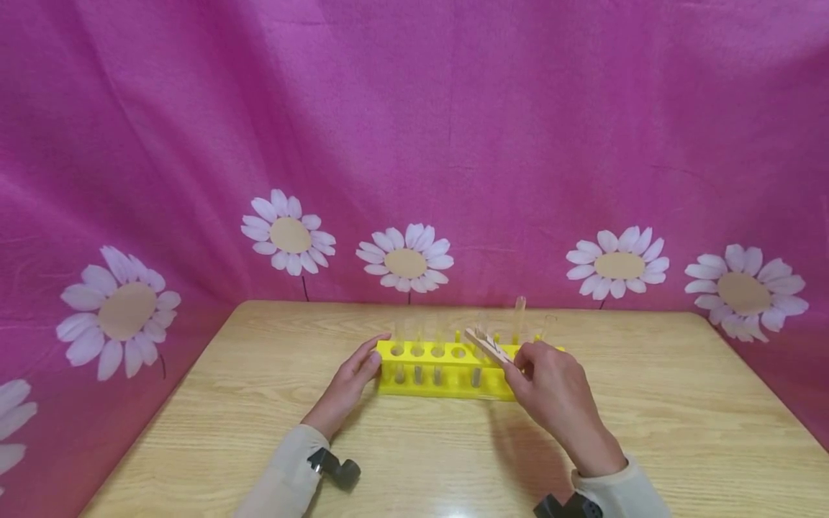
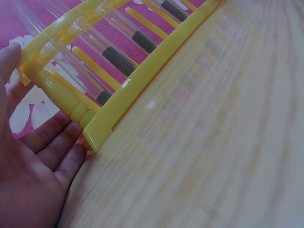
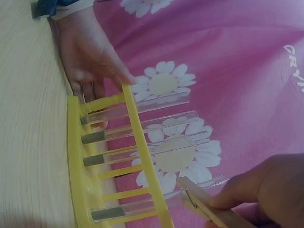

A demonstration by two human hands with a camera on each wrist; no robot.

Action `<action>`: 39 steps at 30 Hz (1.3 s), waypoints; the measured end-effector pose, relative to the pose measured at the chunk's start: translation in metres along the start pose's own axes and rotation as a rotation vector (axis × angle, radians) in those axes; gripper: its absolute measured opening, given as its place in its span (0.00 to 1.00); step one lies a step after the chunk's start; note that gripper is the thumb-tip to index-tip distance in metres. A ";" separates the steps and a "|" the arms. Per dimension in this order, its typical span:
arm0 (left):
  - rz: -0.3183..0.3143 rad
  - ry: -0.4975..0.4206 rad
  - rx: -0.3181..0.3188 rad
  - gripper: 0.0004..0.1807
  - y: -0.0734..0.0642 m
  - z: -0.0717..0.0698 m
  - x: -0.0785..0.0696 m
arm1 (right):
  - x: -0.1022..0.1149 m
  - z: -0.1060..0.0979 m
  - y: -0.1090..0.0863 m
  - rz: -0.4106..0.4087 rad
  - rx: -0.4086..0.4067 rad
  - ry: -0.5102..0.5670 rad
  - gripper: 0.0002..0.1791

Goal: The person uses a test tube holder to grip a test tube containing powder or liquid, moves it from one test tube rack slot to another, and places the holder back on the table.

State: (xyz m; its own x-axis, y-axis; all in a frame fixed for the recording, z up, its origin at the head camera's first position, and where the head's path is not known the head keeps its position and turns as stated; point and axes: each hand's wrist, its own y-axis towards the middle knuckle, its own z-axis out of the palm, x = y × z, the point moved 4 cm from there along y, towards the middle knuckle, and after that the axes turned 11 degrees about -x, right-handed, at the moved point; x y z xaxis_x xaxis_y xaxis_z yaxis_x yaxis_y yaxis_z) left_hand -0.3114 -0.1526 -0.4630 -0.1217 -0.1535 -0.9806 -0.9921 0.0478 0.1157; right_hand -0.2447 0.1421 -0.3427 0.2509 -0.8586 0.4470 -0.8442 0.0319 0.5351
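Note:
My left hand (image 1: 352, 381) grips the left end of a yellow test tube rack (image 1: 427, 392). In the left wrist view its fingers (image 2: 50, 147) lie against the turned end post. Between thumb and fingers, my right hand (image 1: 560, 388) pinches a wooden test tube holder (image 1: 488, 347), built like a clothespin. The holder's tip overlaps the upper part of a glass test tube (image 3: 109, 213) standing in the rack with dark grey matter at its bottom. Three more tubes (image 3: 93, 137) with similar dark contents stand toward the left end. A hole (image 1: 458, 352) lies between them and the tube at the holder.
A clear tube (image 1: 520, 316) sticks up behind the rack's right half, with another (image 1: 549, 327) further right. The rack stands on a light wooden table (image 1: 214, 403). A pink cloth (image 1: 492, 129) with large daisies hangs behind the table's far edge.

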 end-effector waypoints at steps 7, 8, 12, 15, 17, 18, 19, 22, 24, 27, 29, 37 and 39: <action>-0.021 0.009 -0.008 0.30 0.001 0.000 -0.001 | -0.002 0.001 0.001 0.008 0.008 -0.002 0.07; -0.024 0.011 -0.008 0.30 0.001 0.001 -0.001 | -0.002 0.001 0.000 0.010 0.010 -0.002 0.07; -0.018 0.013 -0.007 0.31 0.000 0.001 -0.002 | -0.003 0.001 0.000 0.012 0.016 0.002 0.07; -0.004 0.009 -0.004 0.31 0.000 0.001 -0.003 | -0.003 0.001 0.000 0.017 0.026 0.000 0.07; 0.006 0.006 -0.002 0.30 0.000 0.001 -0.003 | -0.004 0.002 0.000 0.032 0.043 -0.002 0.07; 0.002 0.007 -0.003 0.30 0.000 0.001 -0.002 | -0.005 0.002 0.001 0.040 0.053 -0.003 0.07; 0.000 0.006 -0.002 0.30 0.000 0.001 -0.002 | -0.005 0.002 0.001 0.046 0.062 -0.005 0.07; -0.009 0.008 -0.004 0.30 0.000 0.001 -0.001 | -0.007 0.002 0.001 0.064 0.081 -0.003 0.07; -0.011 0.007 -0.004 0.30 0.000 0.001 -0.001 | -0.007 0.002 0.001 0.062 0.082 -0.001 0.07; -0.004 0.002 -0.006 0.30 0.000 0.001 -0.001 | -0.007 0.002 0.001 0.063 0.083 0.001 0.07; -0.006 0.001 -0.006 0.30 0.000 0.001 -0.001 | -0.008 0.002 0.001 0.066 0.088 0.001 0.07; -0.009 0.007 -0.007 0.31 -0.001 0.001 0.001 | -0.008 -0.001 0.001 0.042 0.103 -0.006 0.07; -0.008 0.007 -0.010 0.30 -0.001 0.001 0.000 | -0.008 -0.002 0.001 0.036 0.105 -0.006 0.07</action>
State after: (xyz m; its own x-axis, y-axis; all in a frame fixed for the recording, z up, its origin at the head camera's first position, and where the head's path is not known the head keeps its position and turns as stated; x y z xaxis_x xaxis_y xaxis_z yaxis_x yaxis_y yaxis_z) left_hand -0.3105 -0.1521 -0.4630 -0.1136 -0.1607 -0.9804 -0.9934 0.0362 0.1092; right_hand -0.2464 0.1497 -0.3443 0.2170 -0.8611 0.4598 -0.8977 0.0090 0.4405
